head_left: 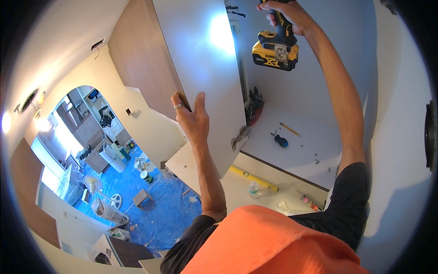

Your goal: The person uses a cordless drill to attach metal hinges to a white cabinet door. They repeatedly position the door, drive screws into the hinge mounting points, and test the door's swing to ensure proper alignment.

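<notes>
My left hand [194, 118] wraps round the edge of a cabinet door [203, 77], white on its inner face and wood-toned on the other. A metal hinge [240, 137] shows at the door's lower corner. Up at the top right, my right hand [294, 17] grips a yellow-and-black cordless drill [275, 51] by its handle; its front end lies beyond the picture. A bright spot of light falls on the door. On the white cabinet floor below lie a stubby blue screwdriver [280, 140], a yellow pencil [290, 129] and several screws [317, 160].
Dark gloves or tools in a red holder [254, 109] sit behind the door. Beneath, a pale surface carries a yellow bar [253, 178] and a clear bottle [254, 189]. Far left, blue sheeting [169, 214] covers a floor with a fan [93, 183] and a small stool [143, 199].
</notes>
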Demonstrator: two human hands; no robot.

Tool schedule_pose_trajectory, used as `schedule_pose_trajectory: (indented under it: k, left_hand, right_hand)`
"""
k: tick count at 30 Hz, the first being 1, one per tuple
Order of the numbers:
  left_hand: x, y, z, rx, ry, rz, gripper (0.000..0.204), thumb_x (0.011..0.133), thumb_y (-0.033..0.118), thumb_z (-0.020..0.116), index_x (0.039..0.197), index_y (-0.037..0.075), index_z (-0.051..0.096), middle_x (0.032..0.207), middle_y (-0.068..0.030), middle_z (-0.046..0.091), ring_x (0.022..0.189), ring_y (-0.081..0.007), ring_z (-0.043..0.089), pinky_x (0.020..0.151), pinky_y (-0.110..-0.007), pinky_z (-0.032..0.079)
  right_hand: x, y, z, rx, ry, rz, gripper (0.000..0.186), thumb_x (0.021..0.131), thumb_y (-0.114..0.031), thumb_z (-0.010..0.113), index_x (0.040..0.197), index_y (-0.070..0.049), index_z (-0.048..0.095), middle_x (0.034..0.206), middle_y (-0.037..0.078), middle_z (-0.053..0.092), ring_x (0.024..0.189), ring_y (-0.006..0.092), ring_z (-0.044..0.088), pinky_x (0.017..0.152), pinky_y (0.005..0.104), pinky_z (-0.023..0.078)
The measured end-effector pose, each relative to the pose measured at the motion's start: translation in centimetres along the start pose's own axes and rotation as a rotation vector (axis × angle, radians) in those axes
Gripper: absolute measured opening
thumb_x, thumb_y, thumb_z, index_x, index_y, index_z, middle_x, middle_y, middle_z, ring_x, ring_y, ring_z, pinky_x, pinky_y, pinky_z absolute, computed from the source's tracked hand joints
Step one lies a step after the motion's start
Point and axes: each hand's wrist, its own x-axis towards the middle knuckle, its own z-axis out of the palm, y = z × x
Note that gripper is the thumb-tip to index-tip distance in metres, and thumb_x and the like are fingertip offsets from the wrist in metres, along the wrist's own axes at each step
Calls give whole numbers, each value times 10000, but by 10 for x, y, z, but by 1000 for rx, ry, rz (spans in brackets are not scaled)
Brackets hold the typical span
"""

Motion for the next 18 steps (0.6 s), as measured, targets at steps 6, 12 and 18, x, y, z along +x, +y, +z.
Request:
schedule_pose_trajectory:
  k: [6,12,18]
  left_hand:
    - [0,3,0,-2,-1,-6,369,936,123,734,1180,12,480,994,-187,701,898,-228,638,868,-343,510]
    - [16,-5,0,87,25,60,444,898,185,774,1171,-27,495,1038,-217,686,929,-309,646,871,-390,516]
    - [19,-26,-2,-64,-81,21,534,860,197,812,1184,-82,492,1051,-208,639,919,-278,642,778,-378,562]
  right_hand:
    - [-7,-3,1,33,82,-38,195,894,-151,724,1047,-34,698,887,83,721,640,169,651,525,300,502]
    - [-61,16,6,47,226,-169,248,906,-166,725,1098,-11,705,983,105,732,705,180,678,568,312,541]
    - [-158,74,-21,-291,488,48,309,892,-172,752,1139,8,702,1016,108,737,759,181,697,652,327,571]
